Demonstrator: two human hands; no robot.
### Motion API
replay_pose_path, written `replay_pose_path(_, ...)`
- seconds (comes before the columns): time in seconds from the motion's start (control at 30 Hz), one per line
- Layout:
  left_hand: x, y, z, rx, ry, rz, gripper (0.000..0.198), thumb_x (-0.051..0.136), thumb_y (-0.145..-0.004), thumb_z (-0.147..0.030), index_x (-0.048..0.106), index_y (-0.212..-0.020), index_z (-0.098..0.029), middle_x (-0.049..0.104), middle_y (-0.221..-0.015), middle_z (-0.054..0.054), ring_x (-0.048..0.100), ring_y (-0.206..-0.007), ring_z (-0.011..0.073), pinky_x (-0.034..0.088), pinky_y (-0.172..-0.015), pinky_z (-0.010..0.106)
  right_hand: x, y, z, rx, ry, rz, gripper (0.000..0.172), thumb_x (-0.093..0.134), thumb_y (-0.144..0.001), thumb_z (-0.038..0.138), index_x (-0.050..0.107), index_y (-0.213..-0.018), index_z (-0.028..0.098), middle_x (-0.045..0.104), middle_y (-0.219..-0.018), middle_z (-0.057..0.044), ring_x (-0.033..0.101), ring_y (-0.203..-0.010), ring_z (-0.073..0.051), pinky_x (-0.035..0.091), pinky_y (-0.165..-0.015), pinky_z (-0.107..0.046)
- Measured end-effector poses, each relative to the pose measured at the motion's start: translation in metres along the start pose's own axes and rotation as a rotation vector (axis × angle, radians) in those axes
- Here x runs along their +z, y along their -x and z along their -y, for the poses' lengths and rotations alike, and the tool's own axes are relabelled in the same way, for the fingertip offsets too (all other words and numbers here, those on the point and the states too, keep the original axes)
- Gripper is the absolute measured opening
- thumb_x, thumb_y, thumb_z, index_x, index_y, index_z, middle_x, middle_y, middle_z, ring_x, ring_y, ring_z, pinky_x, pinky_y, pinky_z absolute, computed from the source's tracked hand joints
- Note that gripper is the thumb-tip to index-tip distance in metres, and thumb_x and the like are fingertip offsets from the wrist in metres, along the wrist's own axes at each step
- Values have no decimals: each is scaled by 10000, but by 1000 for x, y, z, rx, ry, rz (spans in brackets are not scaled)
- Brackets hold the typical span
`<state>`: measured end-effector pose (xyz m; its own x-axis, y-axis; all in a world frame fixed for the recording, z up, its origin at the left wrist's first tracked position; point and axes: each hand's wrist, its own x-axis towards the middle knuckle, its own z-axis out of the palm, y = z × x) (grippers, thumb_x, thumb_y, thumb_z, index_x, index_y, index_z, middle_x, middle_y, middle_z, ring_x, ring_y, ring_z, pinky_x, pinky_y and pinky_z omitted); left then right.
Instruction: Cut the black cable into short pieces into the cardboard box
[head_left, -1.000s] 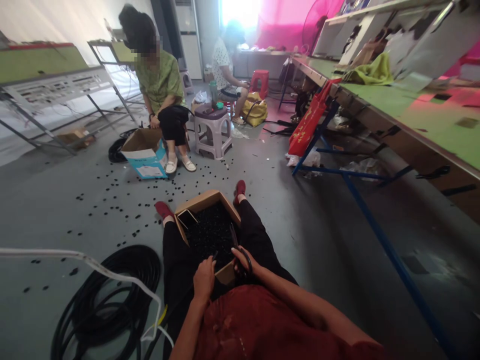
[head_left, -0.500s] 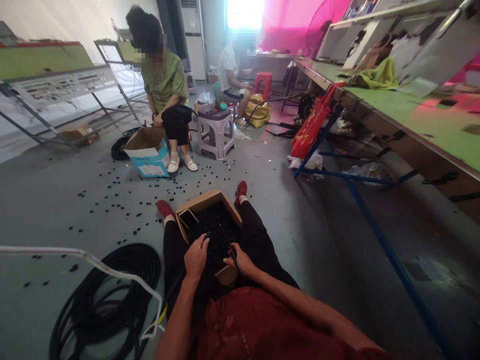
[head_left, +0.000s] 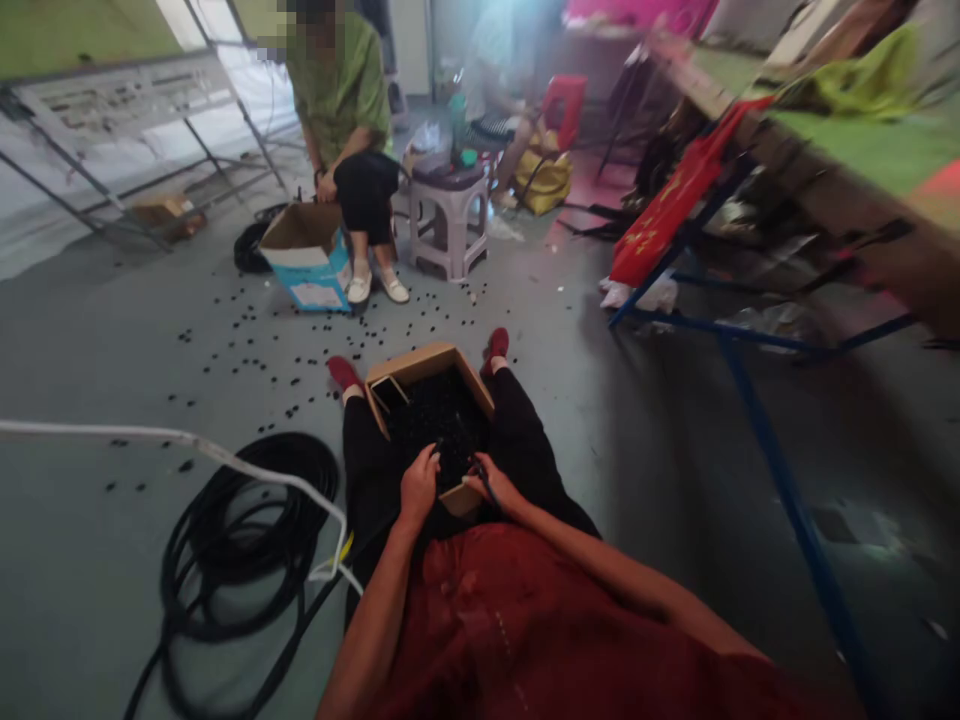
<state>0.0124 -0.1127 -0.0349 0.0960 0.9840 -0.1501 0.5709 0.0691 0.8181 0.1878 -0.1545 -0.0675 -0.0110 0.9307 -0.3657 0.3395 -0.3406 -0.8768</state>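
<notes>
My left hand (head_left: 418, 485) is closed on the end of a black strip, a little of which shows past the fingertips above the cardboard box (head_left: 480, 388). The strip seems to run back under my forearm from the black coil (head_left: 251, 530) on the floor. In my right hand (head_left: 496, 486) is a dark pair of scissors (head_left: 486, 482), the handle lying along the palm; the blades are hard to make out. The box stands between my legs and holds a mass of small black pieces (head_left: 439, 410). A phone (head_left: 389, 393) lies at its far left corner.
A white cable (head_left: 225, 455) crosses at the left. Small black pieces lie scattered over the floor. Ahead, a person in green (head_left: 337, 90) sits by a blue carton (head_left: 311, 280) and a stool (head_left: 448, 225). A workbench with a blue leg (head_left: 772, 450) stands at the right.
The view has tipped downward and shifted left. My hands have come slightly closer together over the near part of the box, and the scissors blades show less than before.
</notes>
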Motion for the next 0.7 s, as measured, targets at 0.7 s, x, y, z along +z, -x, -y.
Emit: replay_pose_path(0.7, -24, 15, -28, -10, 327, 145, 444, 452, -886, -403, 611, -1178, -109, 540, -693, -13, 467, -627, 96, 397, -639, 223, -30, 27, 30, -234, 236, 169, 569, 627, -793, 393, 454, -1295, 189, 565, -1242, -106, 542, -1141, -240, 406, -985, -390)
